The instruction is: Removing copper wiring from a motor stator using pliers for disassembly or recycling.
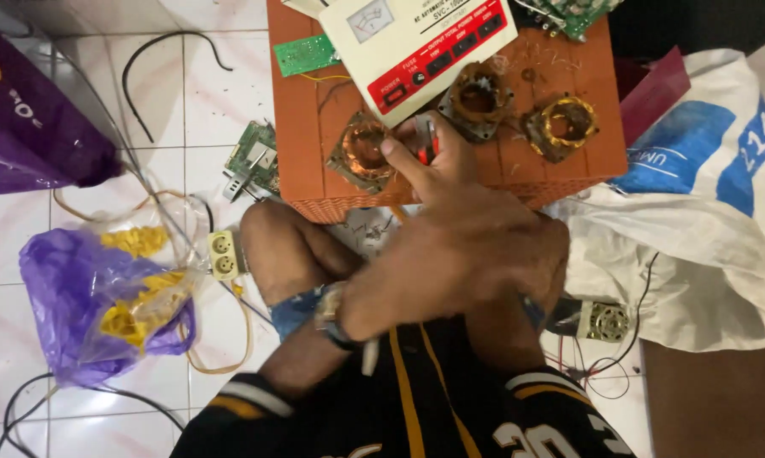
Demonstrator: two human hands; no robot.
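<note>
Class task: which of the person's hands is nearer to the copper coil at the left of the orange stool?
The left hand. Its forefinger reaches up to the copper coil, seeming to touch its right edge. The right hand lies mostly hidden under the left one, lower and farther right, apart from the coil.

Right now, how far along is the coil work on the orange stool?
Done, apparently: two wound cores lie apart on the orange stool. In hand: the left hand, over the right hand, points at a third copper coil; a red-handled tool is beside the finger. Left: cannot tell; neither grip is clear.
</note>
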